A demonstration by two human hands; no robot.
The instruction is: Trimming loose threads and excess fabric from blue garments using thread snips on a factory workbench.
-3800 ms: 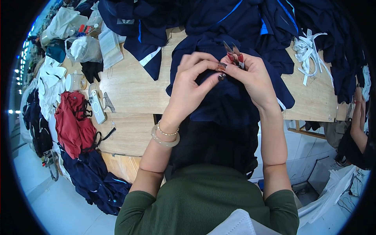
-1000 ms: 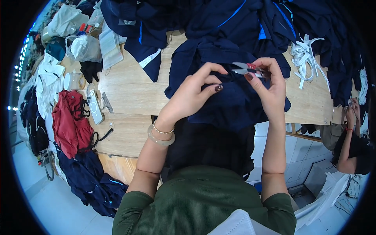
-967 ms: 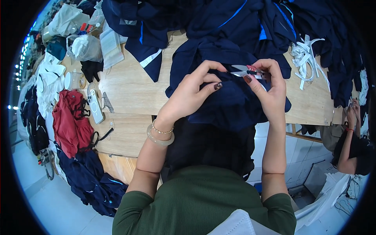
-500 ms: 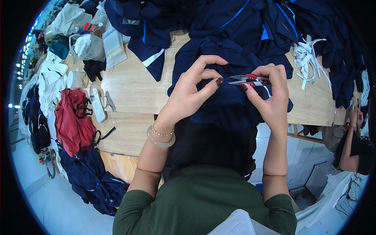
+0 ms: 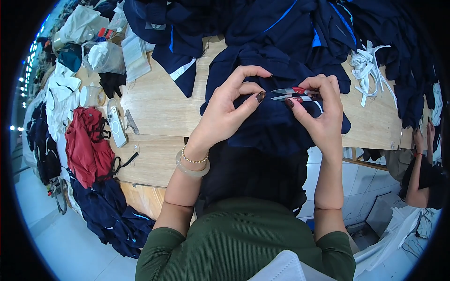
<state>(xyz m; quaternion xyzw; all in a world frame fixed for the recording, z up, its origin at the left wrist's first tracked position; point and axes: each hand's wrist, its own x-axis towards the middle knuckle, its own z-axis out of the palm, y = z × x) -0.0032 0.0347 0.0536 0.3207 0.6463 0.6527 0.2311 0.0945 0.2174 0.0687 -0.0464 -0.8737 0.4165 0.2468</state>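
Red-handled thread snips [image 5: 300, 91] are gripped between the thumb and fingers of my right hand [image 5: 323, 103], their two blades parted and pointing left. My left hand [image 5: 232, 105] is just left of the blade tips, thumb and middle finger pinched together and index finger stretched out above. Whatever that pinch holds, if anything, is too small to make out. Beneath both hands a dark navy garment [image 5: 262, 122] lies bunched over the table's near edge. A small white strip shows beside my right thumb.
More navy garments [image 5: 281, 28] with bright blue stripes cover the far side of the wooden table [image 5: 159, 112]. White tapes [image 5: 368, 70] lie tangled at right. On the left are a phone [image 5: 117, 126], red cloth [image 5: 86, 145] and a plastic bag [image 5: 103, 56]. A co-worker's arm [image 5: 415, 173] shows at far right.
My right hand has shifted slightly left with the snips, bringing the blade tips nearer my left fingers. My left hand is almost still. The co-worker's hands have moved a little.
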